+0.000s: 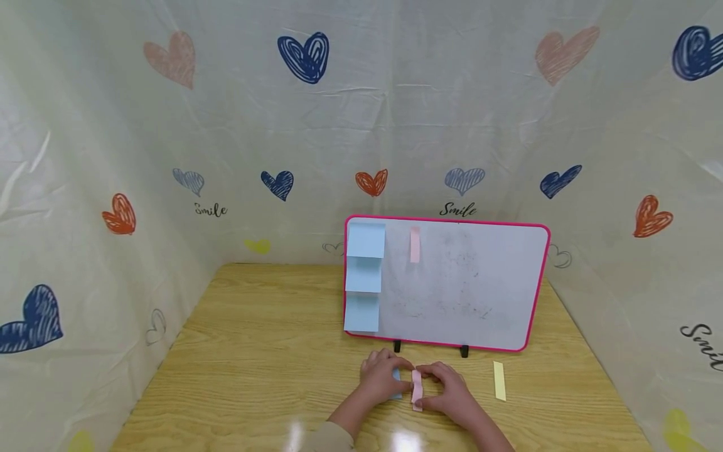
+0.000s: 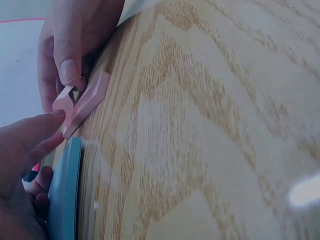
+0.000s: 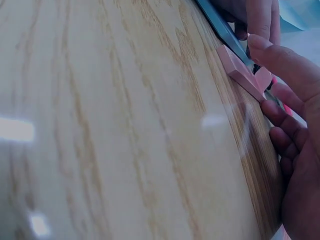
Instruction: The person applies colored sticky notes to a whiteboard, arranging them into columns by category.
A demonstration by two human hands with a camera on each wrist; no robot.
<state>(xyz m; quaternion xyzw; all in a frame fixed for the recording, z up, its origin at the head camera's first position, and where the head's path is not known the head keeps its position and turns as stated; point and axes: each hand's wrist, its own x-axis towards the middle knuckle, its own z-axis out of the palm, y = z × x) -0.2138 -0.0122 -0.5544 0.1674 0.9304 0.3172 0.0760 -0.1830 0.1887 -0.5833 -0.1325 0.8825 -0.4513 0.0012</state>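
A narrow pink sticky note pad [image 1: 417, 390] lies on the table between both hands, its top sheet [image 2: 63, 102] lifted and bent into a curve. My left hand [image 1: 381, 376] pinches at the pink notes from the left, thumb and forefinger close to the raised sheet. From the right, my right hand [image 1: 452, 394] grips the same notes, forefinger at the far end and thumb at the near end. A blue sticky note pad [image 2: 65, 192] sits beside the pink one, partly covered by the left hand. Some fingertips are hidden behind the paper.
A pink-framed whiteboard [image 1: 480, 282] stands behind the hands on black feet [image 1: 464, 351]. Three blue notes [image 1: 366, 240] run down its left side, and a pink strip [image 1: 415, 245] is near its top. A yellow strip pad [image 1: 499, 381] lies to the right.
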